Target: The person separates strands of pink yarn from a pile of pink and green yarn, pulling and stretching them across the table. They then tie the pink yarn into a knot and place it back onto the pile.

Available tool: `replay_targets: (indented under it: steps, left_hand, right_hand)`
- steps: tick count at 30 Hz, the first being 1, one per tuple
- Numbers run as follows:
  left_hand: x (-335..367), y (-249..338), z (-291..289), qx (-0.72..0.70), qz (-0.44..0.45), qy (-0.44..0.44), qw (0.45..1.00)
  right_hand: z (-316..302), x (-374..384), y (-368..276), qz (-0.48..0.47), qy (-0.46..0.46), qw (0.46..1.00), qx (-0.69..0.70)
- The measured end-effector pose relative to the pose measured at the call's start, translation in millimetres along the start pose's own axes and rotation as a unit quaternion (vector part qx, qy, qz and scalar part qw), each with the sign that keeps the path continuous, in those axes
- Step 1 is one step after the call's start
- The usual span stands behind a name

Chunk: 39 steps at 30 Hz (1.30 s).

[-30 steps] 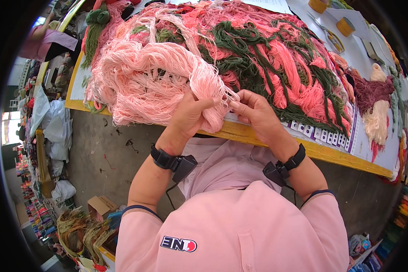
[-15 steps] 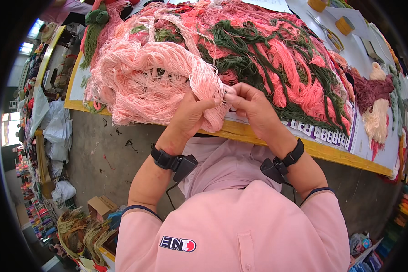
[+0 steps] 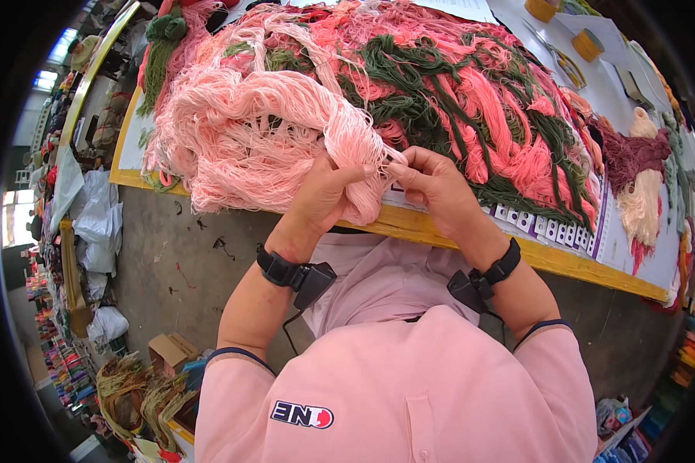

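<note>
A large loose skein of pale pink thread [image 3: 262, 100] lies at the table's front edge, its right end bunched up. My left hand [image 3: 328, 189] is closed round that end, with the thumb lying over the strands. Just to the right, my right hand [image 3: 431, 181] pinches a few thin strands between thumb and fingertips, close to the left thumb. Behind both hands spreads a heap of coral-pink thread [image 3: 479, 116] tangled with dark green thread [image 3: 401, 69].
The white table has a yellow front edge [image 3: 564, 266]. Cards with round holes [image 3: 544, 226] lie along it. At the right are scissors [image 3: 570, 68], yellow-brown rolls [image 3: 587, 45], and maroon [image 3: 633, 154] and cream thread [image 3: 642, 212]. A cardboard box [image 3: 171, 351] stands on the floor, lower left.
My right hand has shifted slightly right and down, its fingertips now a little lower on the strands. The left hand keeps its hold on the skein's end.
</note>
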<state>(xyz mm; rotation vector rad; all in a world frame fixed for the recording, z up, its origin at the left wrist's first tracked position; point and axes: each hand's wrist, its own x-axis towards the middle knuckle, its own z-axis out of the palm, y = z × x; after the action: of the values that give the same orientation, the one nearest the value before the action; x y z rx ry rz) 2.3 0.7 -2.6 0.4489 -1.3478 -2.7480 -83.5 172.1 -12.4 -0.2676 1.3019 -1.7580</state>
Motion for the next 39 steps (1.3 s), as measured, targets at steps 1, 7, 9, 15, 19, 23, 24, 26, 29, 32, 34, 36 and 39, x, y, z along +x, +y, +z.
replay_targets:
  steps: [1, 7, 9, 15, 19, 23, 24, 26, 29, 32, 34, 36, 39]
  left_hand:
    - [0.6, -0.2, -0.3, -0.002, 0.0, -0.002, 1.0]
    - [0.8, -0.4, -1.8, -0.006, -0.01, -0.005, 1.0]
    - [1.3, -1.3, -3.1, -0.003, -0.007, 0.002, 1.0]
    - [3.0, -1.0, -7.4, 0.005, -0.024, -0.009, 1.0]
    - [4.1, -2.8, -11.4, -0.013, -0.026, -0.009, 1.0]
    - [4.8, -2.6, -9.9, -0.015, -0.015, -0.019, 1.0]
    - [4.4, -1.9, -9.3, -0.015, -0.015, -0.019, 1.0]
    - [3.3, 0.1, -7.6, -0.009, -0.018, -0.023, 1.0]
    - [2.3, 0.6, -6.1, -0.013, -0.012, -0.022, 1.0]
    - [0.9, 2.0, -4.4, -0.026, -0.025, -0.031, 0.999]
    - [1.3, 1.7, -4.9, -0.021, -0.022, -0.028, 0.999]
    - [1.6, 1.0, -6.1, -0.017, -0.02, -0.023, 0.999]
    - [1.1, 0.2, -7.2, 0.0, -0.028, -0.021, 0.999]
  right_hand:
    - [-1.2, 0.8, 1.0, -0.006, 0.001, 0.999, 0.036]
    - [8.1, -0.6, -0.7, -0.016, 0.031, 0.999, -0.009]
    - [9.2, -0.7, 0.4, -0.025, 0.037, 0.995, -0.09]
    - [6.7, -0.8, 5.0, -0.074, 0.008, 0.991, -0.107]
    - [4.6, -5.9, -2.4, -0.012, -0.005, 0.998, -0.056]
    - [-1.4, -6.0, 0.6, -0.008, -0.024, 0.999, -0.028]
    - [-1.7, -6.0, 0.8, -0.008, -0.024, 0.999, -0.028]
    - [-2.0, -6.4, 1.3, -0.008, -0.029, 0.999, -0.014]
    - [-2.0, -6.8, 1.9, -0.015, -0.032, 0.999, -0.016]
    - [-6.0, -7.1, 3.4, -0.013, -0.048, 0.998, 0.025]
    - [-4.5, -5.6, 4.9, 0.004, -0.031, 0.996, 0.078]
    - [-2.8, -4.1, 5.2, 0.021, -0.015, 0.991, 0.13]
    - [-0.4, -0.7, 4.0, 0.049, 0.002, 0.993, 0.109]
